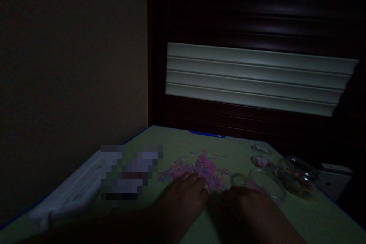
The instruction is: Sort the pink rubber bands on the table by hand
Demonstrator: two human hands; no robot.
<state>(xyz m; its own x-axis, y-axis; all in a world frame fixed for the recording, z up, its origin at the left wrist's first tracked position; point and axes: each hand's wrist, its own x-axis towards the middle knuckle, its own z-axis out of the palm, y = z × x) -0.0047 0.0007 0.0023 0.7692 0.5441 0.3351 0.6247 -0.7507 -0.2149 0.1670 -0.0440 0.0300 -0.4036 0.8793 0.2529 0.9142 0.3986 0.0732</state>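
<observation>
A loose heap of thin pink, purple and blue strands, which look like small rubber bands, lies on the pale green table. My left hand is at the near edge of the heap, its fingers curled in and its back towards me. To its right my right hand is also closed, just in front of a clear round container with pinkish bits in it. Dim light and the backs of my hands hide whatever the fingertips may hold.
A clear jar with colourful contents stands at the right edge, near small round clear containers. On the left are a white plastic case and a blurred-out item. A wall and dark slatted panel rise behind.
</observation>
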